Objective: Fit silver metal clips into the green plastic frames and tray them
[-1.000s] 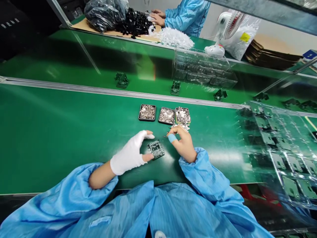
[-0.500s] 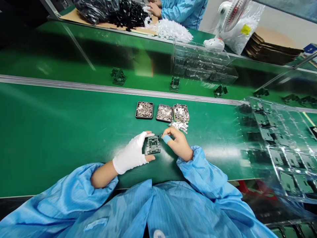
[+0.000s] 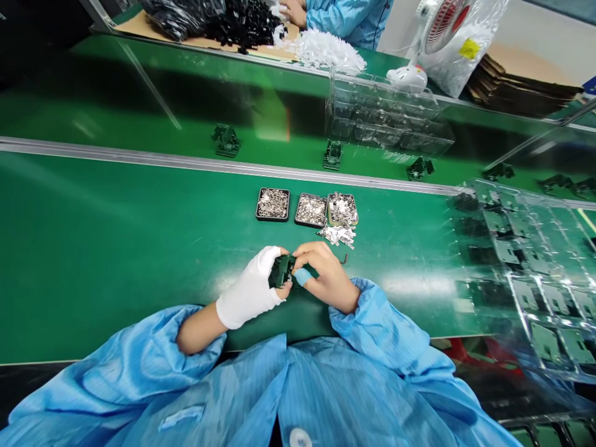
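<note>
My left hand point(image 3: 254, 288), in a white fingerless glove, grips a small dark green part point(image 3: 281, 272) by its edges just above the green table. The part is tilted. My right hand point(image 3: 323, 273), with blue tape on the thumb, has its fingers pinched at the part's right side; anything between the fingertips is too small to make out. Beyond my hands stand three small trays of silvery metal pieces, a left one point(image 3: 272, 204), a middle one point(image 3: 311, 210) and a right one point(image 3: 343, 208). A loose pile of metal strips point(image 3: 338, 235) lies in front of the right tray.
A metal rail point(image 3: 186, 162) crosses behind the trays, with several green parts point(image 3: 332, 155) beyond it. Clear plastic trays with green parts point(image 3: 542, 292) stand at the right. Farther back are a fan point(image 3: 440, 37), a white pile point(image 3: 328, 51) and a person's hand point(image 3: 294, 12).
The green part has been tipped up in my left hand. My right hand has moved left onto it. A small dark bent piece now shows on the table right of my right hand.
</note>
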A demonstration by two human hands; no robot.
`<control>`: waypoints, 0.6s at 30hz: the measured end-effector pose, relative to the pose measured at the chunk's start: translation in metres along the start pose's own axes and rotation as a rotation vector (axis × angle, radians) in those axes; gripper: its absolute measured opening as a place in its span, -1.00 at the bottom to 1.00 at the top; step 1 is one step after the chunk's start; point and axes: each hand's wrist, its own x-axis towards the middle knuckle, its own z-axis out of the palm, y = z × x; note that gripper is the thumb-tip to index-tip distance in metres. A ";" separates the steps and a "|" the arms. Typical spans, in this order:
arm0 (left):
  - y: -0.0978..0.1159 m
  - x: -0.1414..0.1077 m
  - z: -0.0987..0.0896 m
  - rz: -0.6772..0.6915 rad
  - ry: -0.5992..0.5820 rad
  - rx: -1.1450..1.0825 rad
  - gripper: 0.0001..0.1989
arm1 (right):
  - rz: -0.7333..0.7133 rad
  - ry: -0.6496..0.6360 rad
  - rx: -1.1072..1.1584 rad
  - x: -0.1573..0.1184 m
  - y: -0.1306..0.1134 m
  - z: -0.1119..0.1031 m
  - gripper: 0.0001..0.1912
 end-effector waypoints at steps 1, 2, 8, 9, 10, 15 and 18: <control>0.001 0.000 0.000 0.005 -0.002 -0.004 -0.60 | -0.011 -0.003 -0.009 0.000 0.001 0.001 -0.85; 0.002 0.001 -0.001 0.015 -0.004 -0.007 -0.62 | -0.017 -0.004 -0.017 0.000 0.001 0.002 -0.84; 0.002 0.001 -0.001 0.060 -0.016 -0.001 -0.64 | 0.042 -0.021 -0.041 -0.001 0.003 0.004 -0.86; 0.002 0.000 -0.001 0.065 -0.016 0.010 -0.63 | 0.050 -0.021 -0.038 -0.001 0.002 0.004 -0.86; 0.001 0.000 0.000 0.071 -0.012 0.028 -0.63 | 0.056 -0.019 -0.034 -0.001 0.002 0.004 -0.86; -0.002 0.000 0.002 0.108 0.016 0.149 -0.59 | 0.063 -0.008 -0.034 -0.001 0.001 0.004 -0.86; -0.002 0.000 -0.001 0.115 -0.028 0.095 -0.59 | 0.065 0.009 -0.027 0.000 0.002 0.005 -0.88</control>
